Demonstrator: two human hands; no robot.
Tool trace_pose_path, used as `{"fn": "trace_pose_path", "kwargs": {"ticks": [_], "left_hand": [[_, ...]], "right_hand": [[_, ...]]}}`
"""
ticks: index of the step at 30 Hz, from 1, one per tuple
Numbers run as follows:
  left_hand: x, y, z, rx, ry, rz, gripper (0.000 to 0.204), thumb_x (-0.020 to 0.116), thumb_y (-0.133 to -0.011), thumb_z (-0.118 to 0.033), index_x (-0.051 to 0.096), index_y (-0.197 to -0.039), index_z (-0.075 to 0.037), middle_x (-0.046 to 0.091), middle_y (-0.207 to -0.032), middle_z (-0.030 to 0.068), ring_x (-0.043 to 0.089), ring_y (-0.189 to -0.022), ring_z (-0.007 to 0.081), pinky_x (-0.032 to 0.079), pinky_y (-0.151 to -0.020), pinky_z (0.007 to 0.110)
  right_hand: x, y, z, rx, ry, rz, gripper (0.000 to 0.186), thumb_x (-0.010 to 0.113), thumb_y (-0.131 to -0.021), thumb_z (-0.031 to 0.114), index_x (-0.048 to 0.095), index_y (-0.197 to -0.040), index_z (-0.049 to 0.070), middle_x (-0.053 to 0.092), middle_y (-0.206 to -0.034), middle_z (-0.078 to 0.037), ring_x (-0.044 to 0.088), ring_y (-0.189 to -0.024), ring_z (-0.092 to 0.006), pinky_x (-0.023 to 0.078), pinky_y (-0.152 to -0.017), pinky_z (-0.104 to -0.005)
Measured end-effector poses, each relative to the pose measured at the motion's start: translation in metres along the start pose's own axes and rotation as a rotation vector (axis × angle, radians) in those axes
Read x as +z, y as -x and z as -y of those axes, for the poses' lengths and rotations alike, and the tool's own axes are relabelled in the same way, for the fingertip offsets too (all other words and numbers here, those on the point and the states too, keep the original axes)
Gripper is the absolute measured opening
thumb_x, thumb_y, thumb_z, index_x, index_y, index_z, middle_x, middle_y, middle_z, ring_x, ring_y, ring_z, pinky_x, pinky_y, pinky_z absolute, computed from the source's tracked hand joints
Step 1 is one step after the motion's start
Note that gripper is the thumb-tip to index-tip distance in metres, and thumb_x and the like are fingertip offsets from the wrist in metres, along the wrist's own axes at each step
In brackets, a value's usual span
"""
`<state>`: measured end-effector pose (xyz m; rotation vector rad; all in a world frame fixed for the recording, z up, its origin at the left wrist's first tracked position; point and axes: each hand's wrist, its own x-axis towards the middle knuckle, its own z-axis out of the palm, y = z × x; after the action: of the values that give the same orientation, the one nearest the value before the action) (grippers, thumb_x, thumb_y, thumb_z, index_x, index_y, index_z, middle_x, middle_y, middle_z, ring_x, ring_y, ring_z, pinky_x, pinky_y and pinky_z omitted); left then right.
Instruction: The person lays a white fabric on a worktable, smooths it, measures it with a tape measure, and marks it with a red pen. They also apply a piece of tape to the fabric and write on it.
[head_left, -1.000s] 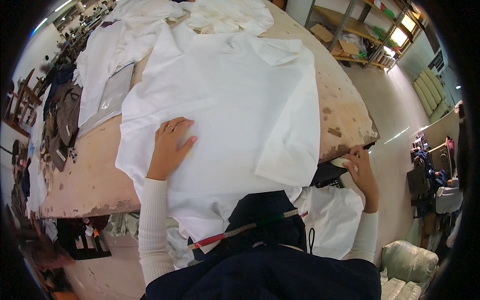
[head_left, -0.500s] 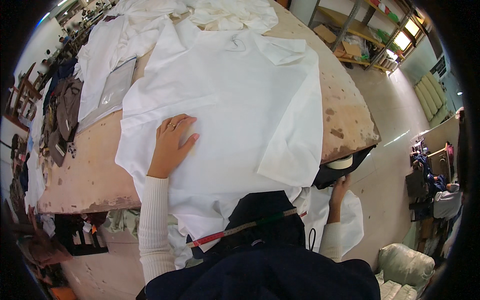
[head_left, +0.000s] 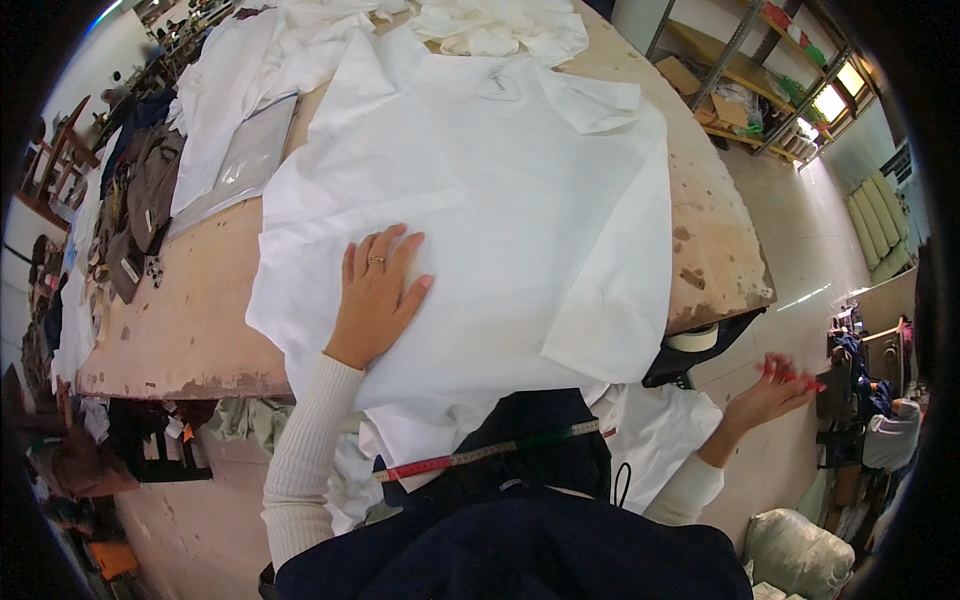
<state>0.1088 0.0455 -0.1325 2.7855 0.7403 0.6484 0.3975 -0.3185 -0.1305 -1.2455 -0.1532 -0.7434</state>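
A white short-sleeved garment [head_left: 480, 230] lies spread over the table, with a dark pen mark near its far edge and one sleeve folded in at the right. My left hand [head_left: 378, 290] rests flat on its left part, fingers stretched out, a ring on one of them. Off the table's right corner, above the floor, my right hand [head_left: 765, 400] holds a small red thing [head_left: 790, 374], smeared by motion, so its kind is unclear. The garment's near edge hangs over the table edge against my dark clothing. A tape measure [head_left: 450, 463] hangs across my front.
The worn wooden table [head_left: 190, 340] bears more white cloth [head_left: 500, 25], a clear plastic packet [head_left: 245, 150] and dark garments [head_left: 150, 180]. A black bag [head_left: 725, 345] with a tape roll [head_left: 692, 338] hangs below the right corner. Metal shelves [head_left: 735, 75] stand far right.
My right hand has come away from the black bag and swung out to the right, a red thing now showing in it. My left hand stays on the garment; the whole view has shifted slightly.
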Motion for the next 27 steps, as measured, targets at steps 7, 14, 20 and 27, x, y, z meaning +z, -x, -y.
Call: {"fn": "trace_pose_path", "kwargs": {"ticks": [7,14,20,27], "left_hand": [[-0.025,0.016,0.01,-0.076,0.193,0.017,0.036,0.059,-0.086,-0.029,0.055,-0.118,-0.013,0.046,-0.13,0.0092,0.037,-0.124,0.0302,0.018,-0.107,0.055],[-0.031,0.023,0.013,-0.128,0.078,0.017,0.037,0.062,-0.083,-0.028,0.056,-0.119,-0.019,0.046,-0.131,0.0055,0.036,-0.127,0.0274,0.013,-0.108,0.058],[-0.018,0.031,0.017,-0.118,0.069,-0.065,0.041,0.064,-0.081,-0.036,0.057,-0.117,-0.018,0.047,-0.128,0.0051,0.039,-0.123,0.0276,0.013,-0.106,0.062],[-0.028,0.025,0.008,-0.146,0.054,-0.002,0.047,0.065,-0.078,-0.041,0.057,-0.119,-0.02,0.045,-0.131,0.007,0.037,-0.125,0.0279,0.013,-0.106,0.061]], "right_hand": [[0.154,0.048,0.068,0.658,-0.27,1.192,0.032,0.045,-0.097,0.03,0.052,-0.11,0.002,0.049,-0.086,-0.003,0.033,-0.047,-0.0041,0.031,-0.042,-0.0212],[0.265,0.147,0.053,1.07,-0.636,1.676,0.043,0.034,-0.1,0.041,0.052,-0.095,0.002,0.056,-0.091,-0.009,0.05,-0.053,-0.0136,0.04,-0.045,-0.0259],[0.282,0.198,0.055,1.189,-0.663,1.81,0.028,0.039,-0.099,0.031,0.05,-0.092,0.006,0.056,-0.094,-0.011,0.061,-0.084,-0.0172,0.049,-0.068,-0.0285],[0.273,0.211,0.038,1.191,-0.675,1.793,0.008,0.048,-0.096,0.013,0.05,-0.098,0.006,0.056,-0.107,-0.014,0.061,-0.093,-0.0186,0.051,-0.085,-0.0329]]}}
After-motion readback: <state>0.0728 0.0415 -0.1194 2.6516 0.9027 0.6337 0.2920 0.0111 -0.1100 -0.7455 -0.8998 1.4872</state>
